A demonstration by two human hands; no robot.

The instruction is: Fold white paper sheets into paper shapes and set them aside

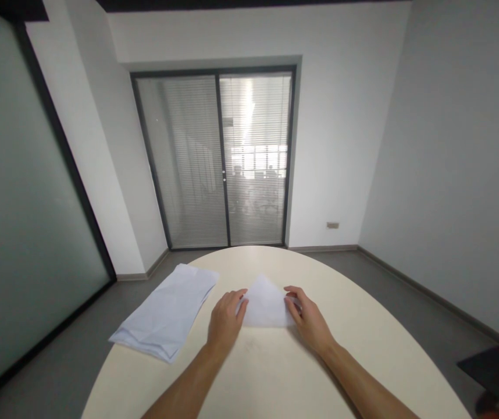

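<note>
A white sheet of paper (264, 304), folded to a point at its far side, lies on the round table in front of me. My left hand (227, 317) grips its left corner between thumb and fingers. At the opposite corner, my right hand (308, 317) pinches the paper in the same way. The near edge of the paper runs straight between both hands. To the left of my left hand rests a stack of white paper sheets (168, 311), slightly creased and uneven at its near end.
The round cream table (271, 372) has a curved edge on the far side and at right. A dark flat object (498, 369) stands beyond the table at lower right. Glass doors with blinds (218, 163) are in the far wall.
</note>
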